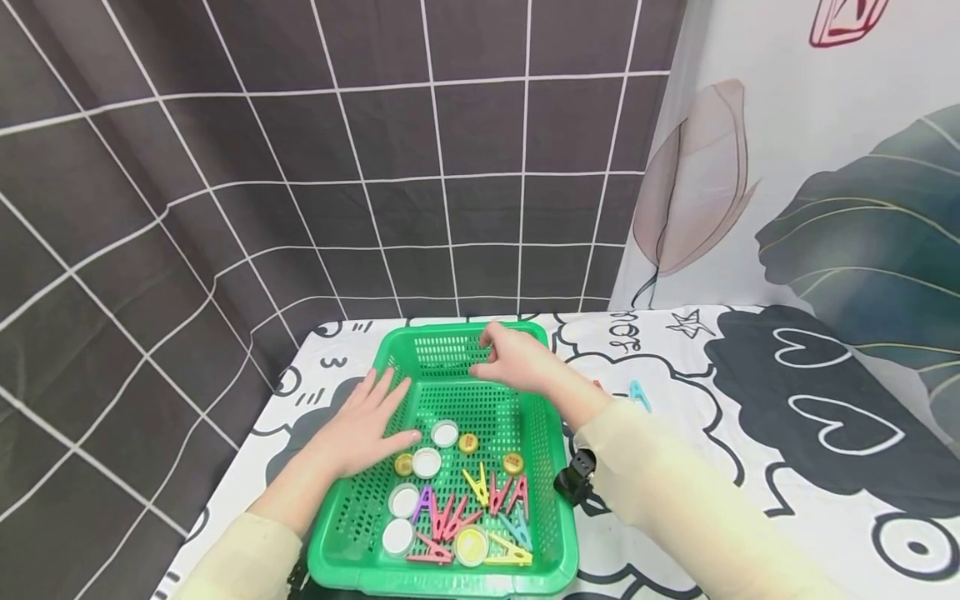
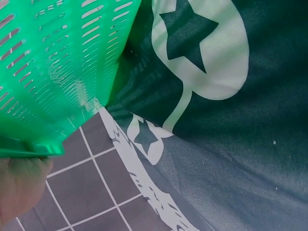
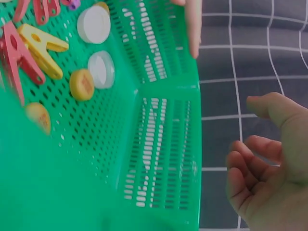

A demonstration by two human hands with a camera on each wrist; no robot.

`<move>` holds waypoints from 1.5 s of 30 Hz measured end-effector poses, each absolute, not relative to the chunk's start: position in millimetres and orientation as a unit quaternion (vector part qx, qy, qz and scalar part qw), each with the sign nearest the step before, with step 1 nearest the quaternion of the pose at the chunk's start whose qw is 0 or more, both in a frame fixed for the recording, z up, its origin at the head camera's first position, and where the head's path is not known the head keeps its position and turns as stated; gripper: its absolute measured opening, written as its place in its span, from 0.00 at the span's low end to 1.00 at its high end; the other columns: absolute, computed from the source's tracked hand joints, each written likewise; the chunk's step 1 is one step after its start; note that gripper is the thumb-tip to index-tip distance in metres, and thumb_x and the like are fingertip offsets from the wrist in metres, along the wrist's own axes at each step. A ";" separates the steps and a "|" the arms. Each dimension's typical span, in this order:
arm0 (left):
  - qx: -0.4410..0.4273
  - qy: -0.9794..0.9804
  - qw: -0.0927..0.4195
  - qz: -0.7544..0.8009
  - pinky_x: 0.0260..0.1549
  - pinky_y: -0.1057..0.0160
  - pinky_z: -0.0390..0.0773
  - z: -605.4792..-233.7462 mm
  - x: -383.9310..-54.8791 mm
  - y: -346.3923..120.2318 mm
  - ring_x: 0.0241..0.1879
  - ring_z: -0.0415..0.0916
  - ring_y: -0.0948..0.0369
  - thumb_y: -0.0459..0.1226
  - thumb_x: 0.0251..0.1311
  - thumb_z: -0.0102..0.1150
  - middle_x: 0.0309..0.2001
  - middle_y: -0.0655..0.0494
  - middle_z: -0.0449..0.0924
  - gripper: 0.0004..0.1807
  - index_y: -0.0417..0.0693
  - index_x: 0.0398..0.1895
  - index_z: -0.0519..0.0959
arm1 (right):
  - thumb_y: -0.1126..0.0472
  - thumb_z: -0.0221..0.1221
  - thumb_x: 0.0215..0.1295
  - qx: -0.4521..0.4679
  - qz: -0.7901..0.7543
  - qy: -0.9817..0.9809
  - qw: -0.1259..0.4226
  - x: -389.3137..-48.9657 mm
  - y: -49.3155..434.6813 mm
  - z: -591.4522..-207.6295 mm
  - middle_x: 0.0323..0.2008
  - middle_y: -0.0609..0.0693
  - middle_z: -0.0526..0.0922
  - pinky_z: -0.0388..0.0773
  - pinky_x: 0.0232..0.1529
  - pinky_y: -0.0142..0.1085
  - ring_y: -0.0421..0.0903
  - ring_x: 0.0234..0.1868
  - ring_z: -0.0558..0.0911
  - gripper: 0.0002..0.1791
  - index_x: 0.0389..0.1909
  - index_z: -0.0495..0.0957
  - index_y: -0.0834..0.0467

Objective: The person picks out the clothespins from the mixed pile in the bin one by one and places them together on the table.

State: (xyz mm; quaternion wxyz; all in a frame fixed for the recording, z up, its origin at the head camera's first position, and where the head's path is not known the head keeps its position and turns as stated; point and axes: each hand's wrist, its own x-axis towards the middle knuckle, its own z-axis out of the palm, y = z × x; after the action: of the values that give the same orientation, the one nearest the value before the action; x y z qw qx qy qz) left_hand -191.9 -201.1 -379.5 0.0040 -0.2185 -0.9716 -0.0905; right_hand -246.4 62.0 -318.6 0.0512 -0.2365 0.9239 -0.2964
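A green slotted plastic basket [image 1: 442, 582] holds plastic clothespins in pink-red, yellow [image 1: 477, 485], light blue [image 1: 517, 529] and purple [image 1: 423, 502]. White round caps [image 1: 398, 537] and small yellow caps [image 1: 513, 463] lie among them. My left hand [image 1: 356, 433] is spread at the basket's left side, fingers straight and thumb over the inside. Above the far right part of the basket is my right hand [image 1: 517, 358], thumb and index finger apart, nothing between them. The right wrist view shows this right hand [image 3: 269, 168] beyond the basket's rim, its other fingers loosely bent.
On the patterned white cloth [image 1: 660, 433], right of the basket, lie a light blue clothespin [image 1: 638, 395] and a small red piece [image 1: 597, 384] partly hidden by the right forearm. A dark curtain [image 1: 480, 200] with white grid lines rises behind.
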 end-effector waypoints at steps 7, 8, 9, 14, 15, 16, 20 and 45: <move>-0.217 -0.972 0.005 -0.093 0.65 0.41 0.44 -381.2 -191.8 -202.7 0.71 0.33 0.41 0.66 0.60 0.42 0.73 0.40 0.42 0.47 0.45 0.73 0.51 | 0.50 0.63 0.57 -0.285 -0.283 0.910 0.101 -239.7 42.1 -326.1 0.33 0.46 0.78 0.75 0.37 0.36 0.42 0.33 0.77 0.24 0.50 0.71 0.60; -0.216 -0.972 0.005 -0.092 0.65 0.41 0.45 -381.7 -191.4 -203.1 0.71 0.33 0.41 0.66 0.60 0.42 0.73 0.40 0.42 0.47 0.45 0.73 0.51 | 0.51 0.63 0.57 -0.300 -0.282 0.905 0.110 -238.8 39.8 -328.0 0.33 0.46 0.78 0.75 0.37 0.36 0.42 0.33 0.77 0.24 0.50 0.71 0.59; -0.216 -0.972 0.006 -0.092 0.65 0.41 0.45 -382.1 -191.0 -203.6 0.71 0.33 0.41 0.66 0.60 0.43 0.73 0.40 0.42 0.47 0.45 0.73 0.51 | 0.51 0.63 0.57 -0.315 -0.278 0.900 0.119 -237.6 37.4 -329.5 0.34 0.47 0.78 0.75 0.38 0.36 0.42 0.34 0.77 0.24 0.51 0.71 0.59; -0.214 -0.973 0.012 -0.090 0.65 0.40 0.46 -384.6 -189.5 -205.9 0.70 0.33 0.40 0.63 0.61 0.46 0.73 0.39 0.42 0.46 0.44 0.73 0.52 | 0.49 0.64 0.57 -0.368 -0.254 0.879 0.167 -231.7 26.9 -337.8 0.36 0.44 0.78 0.75 0.39 0.34 0.40 0.36 0.76 0.25 0.52 0.72 0.56; -0.215 -0.972 0.013 -0.091 0.65 0.40 0.45 -384.9 -189.5 -206.0 0.70 0.33 0.40 0.62 0.61 0.47 0.72 0.39 0.42 0.45 0.44 0.73 0.52 | 0.49 0.64 0.57 -0.372 -0.248 0.877 0.175 -230.4 25.2 -339.7 0.35 0.44 0.78 0.75 0.39 0.34 0.40 0.36 0.76 0.25 0.53 0.72 0.56; -0.216 -0.972 0.014 -0.091 0.65 0.40 0.45 -385.0 -189.4 -205.9 0.70 0.33 0.40 0.62 0.61 0.47 0.72 0.39 0.42 0.45 0.44 0.73 0.52 | 0.49 0.64 0.57 -0.377 -0.244 0.875 0.181 -229.2 23.6 -342.2 0.35 0.44 0.77 0.75 0.38 0.33 0.39 0.35 0.76 0.25 0.53 0.72 0.56; -0.224 -0.970 0.015 -0.094 0.65 0.40 0.45 -385.2 -189.9 -204.7 0.70 0.33 0.40 0.62 0.61 0.47 0.72 0.39 0.43 0.45 0.43 0.72 0.52 | 0.51 0.65 0.55 -0.397 -0.227 0.865 0.205 -224.2 17.1 -355.2 0.38 0.46 0.79 0.74 0.38 0.31 0.38 0.36 0.75 0.24 0.52 0.74 0.55; -0.229 -0.968 0.015 -0.099 0.65 0.41 0.43 -382.5 -192.9 -203.8 0.71 0.32 0.41 0.59 0.61 0.49 0.72 0.39 0.41 0.44 0.43 0.73 0.52 | 0.46 0.69 0.50 -0.450 -0.083 0.856 0.239 -206.5 -17.1 -391.4 0.46 0.42 0.76 0.75 0.44 0.29 0.36 0.44 0.76 0.30 0.53 0.74 0.54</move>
State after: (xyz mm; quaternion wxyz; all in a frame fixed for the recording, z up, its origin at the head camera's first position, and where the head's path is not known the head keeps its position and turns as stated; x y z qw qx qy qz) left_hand -192.9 -203.8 -382.5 0.0155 -0.2285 -0.9684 -0.0991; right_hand -206.5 -17.1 -391.4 0.2395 -0.4502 0.8562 -0.0830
